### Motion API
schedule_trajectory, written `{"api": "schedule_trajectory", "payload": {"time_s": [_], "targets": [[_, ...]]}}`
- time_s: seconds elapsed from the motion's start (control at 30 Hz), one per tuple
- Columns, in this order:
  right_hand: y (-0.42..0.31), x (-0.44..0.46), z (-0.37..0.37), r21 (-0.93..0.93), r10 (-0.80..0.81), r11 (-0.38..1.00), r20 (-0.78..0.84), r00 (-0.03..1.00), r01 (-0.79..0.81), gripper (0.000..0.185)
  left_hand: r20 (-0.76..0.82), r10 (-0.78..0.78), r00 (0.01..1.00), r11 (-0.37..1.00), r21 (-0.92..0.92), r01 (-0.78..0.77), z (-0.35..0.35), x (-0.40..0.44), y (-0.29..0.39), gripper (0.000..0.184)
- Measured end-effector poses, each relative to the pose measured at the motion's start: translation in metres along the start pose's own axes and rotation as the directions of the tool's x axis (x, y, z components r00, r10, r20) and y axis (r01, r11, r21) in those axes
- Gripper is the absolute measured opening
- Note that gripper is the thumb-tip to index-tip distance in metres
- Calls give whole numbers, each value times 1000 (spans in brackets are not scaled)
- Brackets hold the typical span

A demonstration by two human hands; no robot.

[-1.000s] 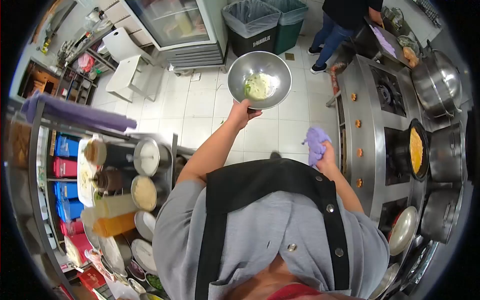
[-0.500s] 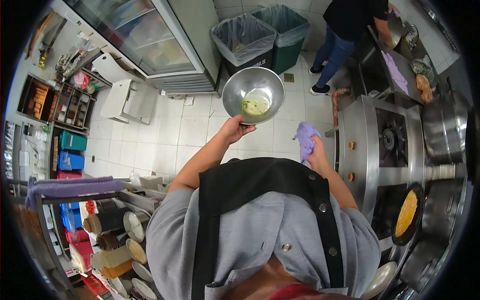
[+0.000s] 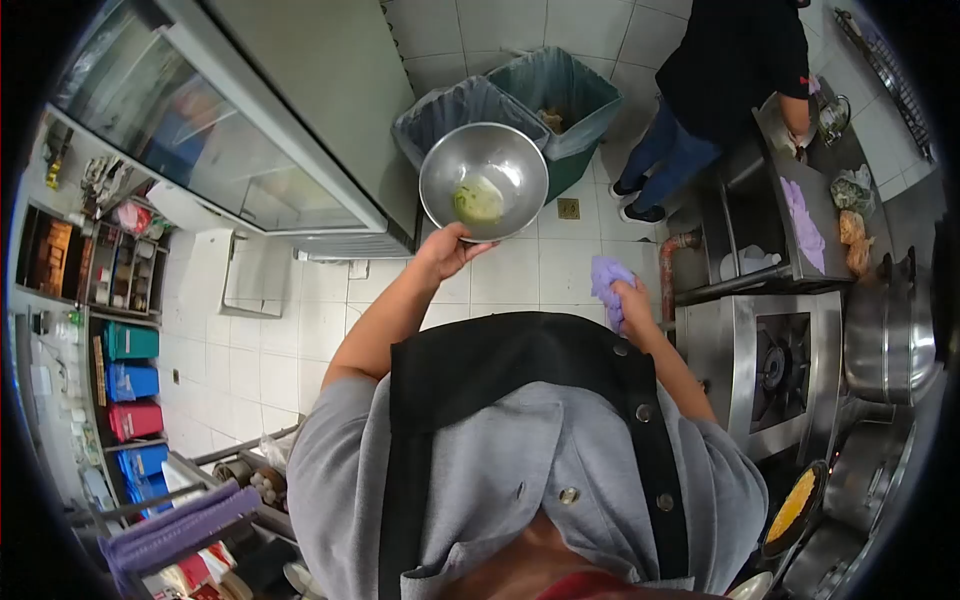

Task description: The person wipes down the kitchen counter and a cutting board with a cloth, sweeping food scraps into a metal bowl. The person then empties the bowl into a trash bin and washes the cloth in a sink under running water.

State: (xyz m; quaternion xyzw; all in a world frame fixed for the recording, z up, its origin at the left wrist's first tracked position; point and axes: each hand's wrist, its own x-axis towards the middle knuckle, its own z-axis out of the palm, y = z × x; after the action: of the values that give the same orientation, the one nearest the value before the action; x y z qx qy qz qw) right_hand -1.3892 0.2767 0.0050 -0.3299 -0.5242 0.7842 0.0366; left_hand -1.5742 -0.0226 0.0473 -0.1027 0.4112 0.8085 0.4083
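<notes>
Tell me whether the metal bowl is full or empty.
Nearly empty: the metal bowl holds a little pale mixture, with bare metal showing around it.

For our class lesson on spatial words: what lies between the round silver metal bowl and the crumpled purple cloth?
In the head view, only white tiled floor shows between bowl and cloth.

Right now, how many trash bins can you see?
2: one grey-lined bin beyond the metal bowl, which partly hides it, and a green bin farther right. Others may be hidden.
</notes>
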Motion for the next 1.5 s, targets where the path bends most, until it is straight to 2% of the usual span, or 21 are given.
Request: {"api": "schedule_trajectory", "payload": {"time_s": [0.07, 0.17, 0.3, 0.4, 0.47, 0.57, 0.63, 0.7, 0.73, 0.77, 0.8, 0.87, 0.97, 1.13, 1.2, 1.27, 1.3, 1.37, 1.43, 1.47, 1.5], "targets": [[-17, 30, 11, -77, -109, 991, -41, 993, 106, 36, 19, -5, 1000, 1000, 18, 5, 1, 31, 32, 40], [-37, 67, 27, -68, -165, 985, -56, 985, 161, 34, 49, -20, 999, 1000, 16, 19, 12, 76, 72, 40], [-62, 124, 39, -37, -80, 996, 45, 996, 81, 31, 68, 19, 998, 997, 72, -24, 35, 140, 115, 38], [-86, 187, 45, -62, -44, 997, 100, 994, 50, 30, -14, 138, 990, 977, 165, -134, 59, 194, 146, 37], [-95, 243, 49, -124, -143, 979, 170, 975, 165, 29, -78, 241, 967, 950, 221, -219, 70, 239, 164, 41], [-142, 292, 68, -152, -173, 965, 250, 953, 215, 30, -177, 354, 919, 912, 286, -296, 90, 292, 184, 54], [-166, 324, 79, -114, -205, 964, 257, 944, 240, 31, -263, 437, 860, 829, 489, -272, 98, 331, 197, 59], [-192, 353, 86, -344, -257, 861, 342, 904, 374, 35, -301, 459, 836, 811, 527, -255, 121, 344, 212, 64], [-203, 366, 90, -347, -249, 863, 342, 906, 368, 35, -249, 547, 799, 696, 666, -270, 124, 355, 217, 66], [-216, 376, 98, -454, -447, 680, 366, 816, 576, 37, -179, 622, 762, 558, 784, -272, 127, 365, 222, 68], [-230, 385, 107, -537, -610, 436, 414, 676, 722, 40, -182, 617, 766, 561, 784, -266, 127, 379, 225, 68], [-261, 396, 126, -541, -630, 399, 426, 650, 741, 42, 13, 845, 534, 89, 982, -164, 126, 403, 228, 72], [-296, 417, 159, -504, -700, 345, 424, 575, 792, 43, 76, 779, 622, 5, 992, -128, 148, 403, 250, 75], [-312, 481, 217, -434, -809, 333, 325, 490, 837, 44, 120, 785, 608, -30, 987, -157, 156, 413, 258, 77], [-315, 505, 245, -364, -879, 378, 147, 454, 851, 46, 127, 789, 601, -27, 985, -172, 158, 413, 259, 77], [-319, 516, 268, -375, -895, 346, 144, 422, 860, 47, 179, 727, 663, 48, 950, -308, 161, 410, 260, 78], [-319, 518, 280, -396, -912, 309, 136, 387, 865, 48, 171, 729, 662, 47, 953, -299, 164, 406, 260, 78], [-315, 516, 302, -353, -905, 329, 147, 399, 876, 44, 100, 679, 727, 193, 931, -309, 171, 398, 264, 79], [-311, 510, 311, -389, -869, -59, 473, 145, 919, 44, 142, 715, 684, 152, 924, -351, 167, 399, 277, 77], [-306, 511, 314, -414, -787, -104, 590, 179, 904, 43, 131, 714, 687, 139, 936, -323, 169, 395, 283, 77], [-300, 512, 313, -409, -782, -103, 597, 180, 907, 43, 119, 711, 693, 129, 947, -295, 168, 392, 286, 76]]}}
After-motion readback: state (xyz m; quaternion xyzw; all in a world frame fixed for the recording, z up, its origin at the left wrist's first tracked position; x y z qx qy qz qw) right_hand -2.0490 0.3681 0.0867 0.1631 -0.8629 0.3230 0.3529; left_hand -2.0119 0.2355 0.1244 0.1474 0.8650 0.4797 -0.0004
